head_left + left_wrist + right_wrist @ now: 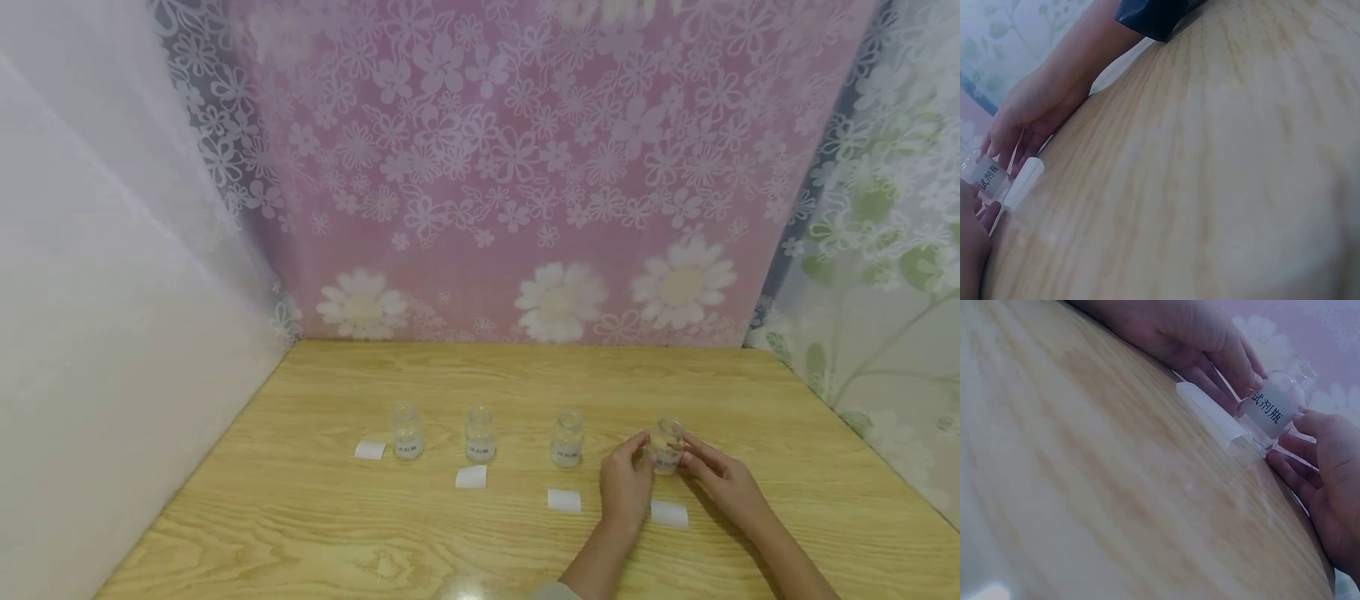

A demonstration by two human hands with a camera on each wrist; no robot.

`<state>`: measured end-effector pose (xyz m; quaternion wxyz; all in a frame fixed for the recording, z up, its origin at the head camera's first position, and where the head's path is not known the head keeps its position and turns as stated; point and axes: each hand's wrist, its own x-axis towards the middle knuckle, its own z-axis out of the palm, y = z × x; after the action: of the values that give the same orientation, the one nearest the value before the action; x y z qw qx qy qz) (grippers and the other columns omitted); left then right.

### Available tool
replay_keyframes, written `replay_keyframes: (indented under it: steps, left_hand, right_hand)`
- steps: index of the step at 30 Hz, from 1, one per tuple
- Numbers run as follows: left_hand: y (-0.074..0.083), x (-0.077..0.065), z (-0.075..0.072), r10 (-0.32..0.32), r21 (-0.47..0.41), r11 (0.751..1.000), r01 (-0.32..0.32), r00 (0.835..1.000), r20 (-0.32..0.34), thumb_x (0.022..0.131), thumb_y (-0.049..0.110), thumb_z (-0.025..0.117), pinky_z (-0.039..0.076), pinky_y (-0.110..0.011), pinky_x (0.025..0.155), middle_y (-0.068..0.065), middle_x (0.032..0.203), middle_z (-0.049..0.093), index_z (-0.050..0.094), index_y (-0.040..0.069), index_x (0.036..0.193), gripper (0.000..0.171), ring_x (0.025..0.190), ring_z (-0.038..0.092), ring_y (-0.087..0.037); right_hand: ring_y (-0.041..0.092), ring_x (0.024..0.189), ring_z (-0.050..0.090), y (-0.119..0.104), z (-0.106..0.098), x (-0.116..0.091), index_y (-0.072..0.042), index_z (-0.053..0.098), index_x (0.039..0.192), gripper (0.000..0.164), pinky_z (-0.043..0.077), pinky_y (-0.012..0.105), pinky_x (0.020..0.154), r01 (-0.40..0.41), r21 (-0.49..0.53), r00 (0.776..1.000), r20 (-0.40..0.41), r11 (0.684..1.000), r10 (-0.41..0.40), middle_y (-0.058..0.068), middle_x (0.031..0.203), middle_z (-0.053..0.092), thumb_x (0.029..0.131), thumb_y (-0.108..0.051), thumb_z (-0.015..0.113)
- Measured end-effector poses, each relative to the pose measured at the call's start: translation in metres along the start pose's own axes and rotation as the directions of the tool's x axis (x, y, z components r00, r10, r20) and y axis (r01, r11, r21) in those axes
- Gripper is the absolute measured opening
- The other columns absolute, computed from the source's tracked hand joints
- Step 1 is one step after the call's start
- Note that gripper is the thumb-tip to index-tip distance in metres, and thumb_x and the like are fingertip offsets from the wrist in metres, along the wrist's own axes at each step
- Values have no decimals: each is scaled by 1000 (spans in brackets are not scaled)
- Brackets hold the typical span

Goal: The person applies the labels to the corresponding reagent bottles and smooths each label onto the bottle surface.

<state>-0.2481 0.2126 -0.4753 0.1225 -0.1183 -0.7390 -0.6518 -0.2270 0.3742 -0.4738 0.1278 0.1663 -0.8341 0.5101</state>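
Both hands are at the rightmost clear glass reagent bottle (666, 448), one on each side. My left hand (626, 482) holds its left side, with the thumb at the edge of the printed label (1266, 407). From the right, my right hand (726, 482) grips the bottle with thumb and fingers, as the right wrist view shows. The bottle stands nearly upright with its mouth uncovered. Just in front of it lies a white paper slip (669, 514), its edge curled up in the right wrist view.
Three more labelled glass bottles, a left one (407, 433), a middle one (480, 435) and a nearer one (567, 440), stand in a row to the left. White slips (471, 477) lie by them on the wooden table (337, 533). Floral curtains (480, 167) enclose the table.
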Motion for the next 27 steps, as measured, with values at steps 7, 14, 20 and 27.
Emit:
replay_keyframes:
  steps: [7, 14, 20, 27]
  left_hand:
    - [-1, 1, 0, 6, 6, 1000, -6, 1000, -6, 84, 8, 66, 45, -18, 81, 6, 108, 62, 66, 11, 111, 27, 101, 58, -11]
    - [-5, 1, 1, 48, 19, 999, -47, 999, -19, 84, 9, 65, 45, -18, 81, 6, 108, 62, 66, 10, 111, 27, 101, 57, -10]
    - [-5, -1, 1, 36, 1, 999, -36, 999, -24, 84, 10, 65, 46, -17, 78, 7, 107, 62, 66, 11, 111, 28, 100, 58, -10]
    - [-3, 0, 2, 24, -8, 1000, -24, 999, -29, 82, 5, 66, 47, -15, 74, 5, 106, 63, 67, 11, 111, 29, 95, 60, -12]
  right_hand:
    - [1, 94, 58, 1, 0, 0, 10, 35, 133, 41, 47, 17, 77, -18, -5, 1000, -7, 1000, 18, -2, 119, 56, 98, -9, 45]
    - [2, 93, 58, 4, 1, 1, 10, 35, 134, 42, 47, 18, 76, -5, 13, 1000, -4, 1000, 5, -8, 117, 55, 96, -6, 47]
    - [-1, 89, 57, 2, 3, 0, 6, 38, 134, 44, 48, 17, 71, -23, -96, 999, -40, 995, 19, 0, 113, 58, 94, -6, 53]
    - [1, 87, 58, 3, 5, 3, 4, 44, 131, 48, 48, 16, 70, 40, -226, 995, -79, 973, -59, 18, 109, 60, 87, -1, 62]
